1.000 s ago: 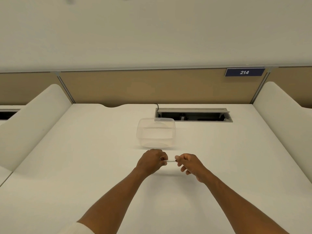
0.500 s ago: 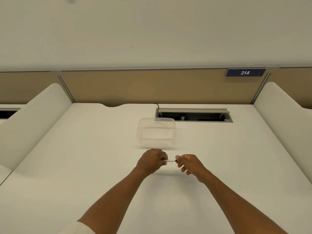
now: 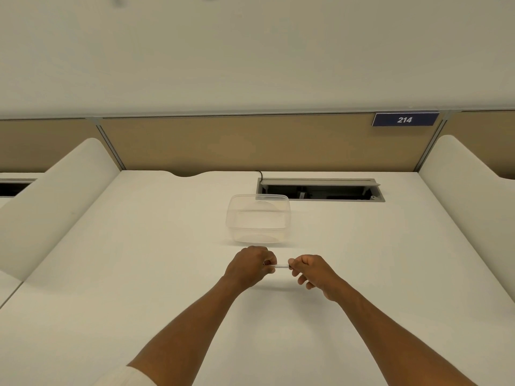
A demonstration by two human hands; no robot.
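We hold a thin white stick (image 3: 282, 266) level above the white desk (image 3: 139, 274) — our left hand (image 3: 248, 267) grips one end, our right hand (image 3: 313, 271) pinches the other — just in front of the clear plastic container (image 3: 259, 218).

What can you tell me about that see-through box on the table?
The box is clear, see-through plastic, squarish with rounded corners. It has no lid on and looks empty. It stands upright on the white table, just in front of the left end of the grey hatch. Only the table touches it. The left hand and right hand, pinching a thin white stick, are nearer the person and apart from it.
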